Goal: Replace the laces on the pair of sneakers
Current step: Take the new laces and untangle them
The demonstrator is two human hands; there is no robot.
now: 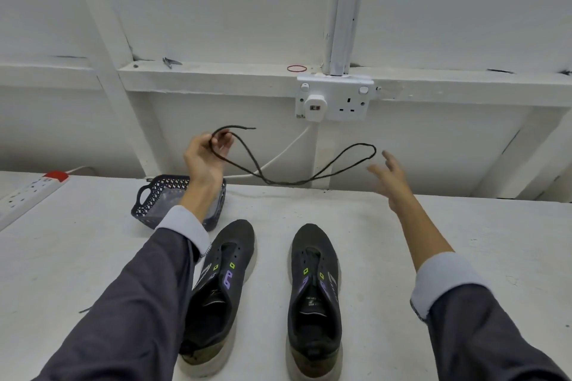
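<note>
Head view, left hand (205,153) holding lace (291,175)

Two sneakers (223,281) (314,291), one held lace (288,184), one basket (145,210).

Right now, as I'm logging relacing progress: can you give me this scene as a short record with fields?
left hand: raised, fingers grip the dark lace near one end
right hand: open, blurred, apart from the lace
lace: hangs in loops above the table
sneakers: left sneaker and right sneaker side by side, toes away; front eyelets look empty
basket: dark, behind the left sneaker
</note>
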